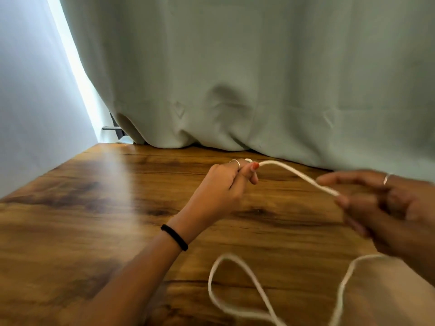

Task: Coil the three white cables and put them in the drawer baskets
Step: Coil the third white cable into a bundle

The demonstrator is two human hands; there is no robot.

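One white cable point(299, 176) stretches between my two hands above the wooden table point(94, 220). My left hand point(226, 182) grips one end of it in a fist, thumb pressed beside the plug. My right hand point(381, 208), blurred by motion, pinches the cable farther along between thumb and fingers. The rest of the cable hangs below the right hand and loops loosely over the table's near right part. No other cable and no drawer basket is in view.
A pale green curtain point(259, 78) hangs along the table's far edge and bunches on it. A white wall point(30, 102) stands at the left, with a bright gap beside the curtain.
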